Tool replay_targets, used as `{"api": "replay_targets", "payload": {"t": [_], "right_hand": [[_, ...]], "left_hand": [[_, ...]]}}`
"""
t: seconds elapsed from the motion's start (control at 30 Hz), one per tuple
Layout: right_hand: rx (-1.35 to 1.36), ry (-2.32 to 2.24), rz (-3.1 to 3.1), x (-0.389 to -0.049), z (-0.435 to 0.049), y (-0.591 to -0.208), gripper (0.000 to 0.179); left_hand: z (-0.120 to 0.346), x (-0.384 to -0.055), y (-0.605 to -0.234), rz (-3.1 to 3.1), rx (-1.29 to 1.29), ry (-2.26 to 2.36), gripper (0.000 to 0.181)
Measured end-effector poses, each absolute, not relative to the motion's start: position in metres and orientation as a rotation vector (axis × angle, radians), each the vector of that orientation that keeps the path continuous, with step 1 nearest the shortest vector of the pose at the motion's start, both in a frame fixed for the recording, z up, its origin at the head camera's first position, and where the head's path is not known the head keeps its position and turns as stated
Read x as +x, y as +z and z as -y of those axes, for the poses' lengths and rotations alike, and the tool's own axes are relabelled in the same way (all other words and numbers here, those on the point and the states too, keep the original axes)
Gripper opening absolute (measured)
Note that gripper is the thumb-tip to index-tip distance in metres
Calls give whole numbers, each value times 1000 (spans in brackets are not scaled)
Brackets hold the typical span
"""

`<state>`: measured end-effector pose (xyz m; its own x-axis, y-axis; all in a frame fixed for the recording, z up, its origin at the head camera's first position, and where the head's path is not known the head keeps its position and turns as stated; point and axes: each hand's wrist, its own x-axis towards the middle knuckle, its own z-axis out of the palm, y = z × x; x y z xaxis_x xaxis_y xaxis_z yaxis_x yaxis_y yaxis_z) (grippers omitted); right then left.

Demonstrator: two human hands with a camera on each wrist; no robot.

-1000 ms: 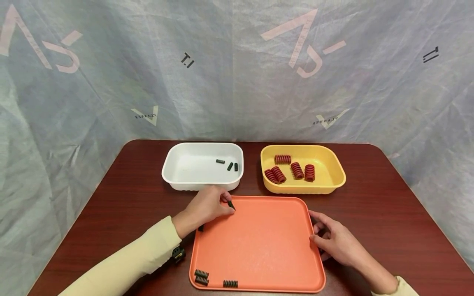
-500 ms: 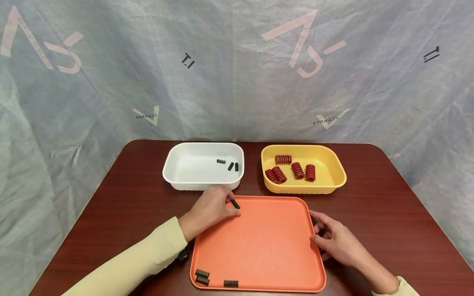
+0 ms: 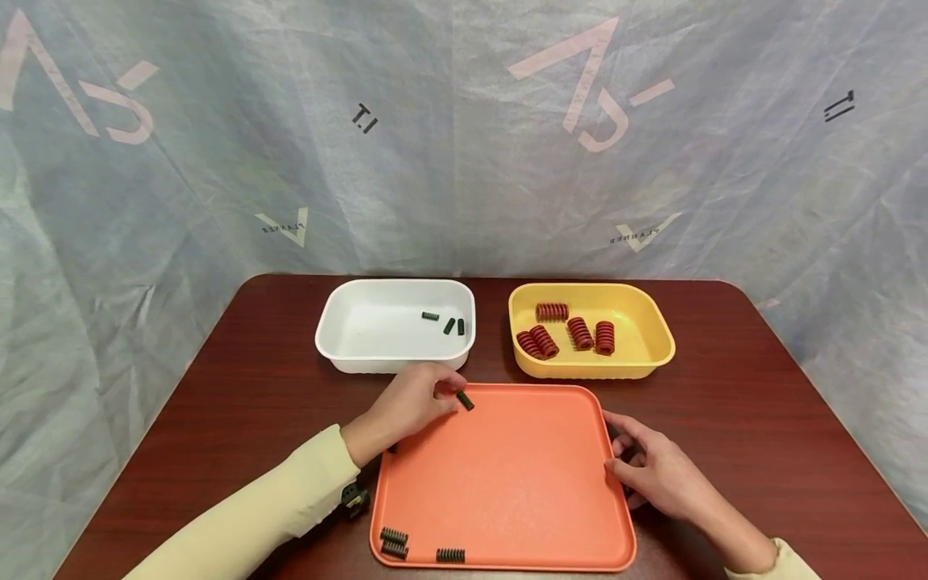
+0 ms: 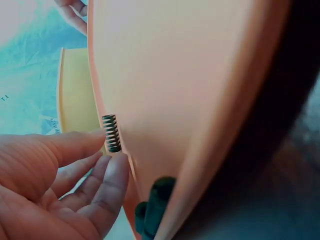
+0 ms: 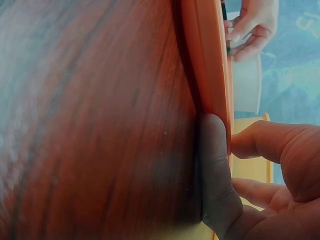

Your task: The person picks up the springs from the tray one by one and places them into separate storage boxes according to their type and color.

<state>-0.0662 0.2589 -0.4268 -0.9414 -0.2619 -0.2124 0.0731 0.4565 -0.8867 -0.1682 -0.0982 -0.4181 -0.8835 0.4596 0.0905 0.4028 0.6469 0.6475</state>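
In the head view my left hand (image 3: 413,396) is at the far left corner of the orange tray (image 3: 507,475). A small dark coil spring (image 3: 465,399) lies right at its fingertips, inside the far rim. The left wrist view shows the thumb tip beside this spring (image 4: 112,133) and a fingertip just below its end. My right hand (image 3: 663,471) grips the tray's right edge, thumb at the rim and a finger along the underside in the right wrist view. Several more dark springs (image 3: 451,556) lie along the near and left rims.
Behind the tray stand a white bin (image 3: 355,322) with 3 small dark springs (image 3: 431,316) and a yellow bin (image 3: 641,338) with several thick red springs (image 3: 605,337). All rest on a dark red wooden table (image 3: 725,370), with a grey sheet (image 3: 457,161) hanging behind it.
My left hand moved right along the far rim with the dark spring, then drew back slightly to the left, its thumb coming off the spring's near end. My right hand has stayed at the tray edge.
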Motion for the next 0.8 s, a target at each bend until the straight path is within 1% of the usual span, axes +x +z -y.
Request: {"api": "replay_targets", "payload": {"t": [0.2,0.4,0.47,0.63,0.73,0.8], "right_hand": [[-178,-1490,-2385,-66,-259,-426,70],[-185,-1507,-2377,-66,-259,-427,70],[-182,-1502,-2381,-66,-259,-427,70],[-188,-1498,-2386,-66,-259,-427,70],[-194,-1499,-2385,-66,-259,-427,70],[-195,-1499,-2384,-66,-259,-427,70]], "left_hand": [[92,-172,-420,-2747,795,1007,21],[90,-174,-421,-2806,968,837,13],[90,-173,-419,-2808,986,822,10],[93,-174,-415,-2718,805,936,6],[96,-174,-415,-2535,648,1135,4],[97,-175,-416,-2375,554,1287,7]]}}
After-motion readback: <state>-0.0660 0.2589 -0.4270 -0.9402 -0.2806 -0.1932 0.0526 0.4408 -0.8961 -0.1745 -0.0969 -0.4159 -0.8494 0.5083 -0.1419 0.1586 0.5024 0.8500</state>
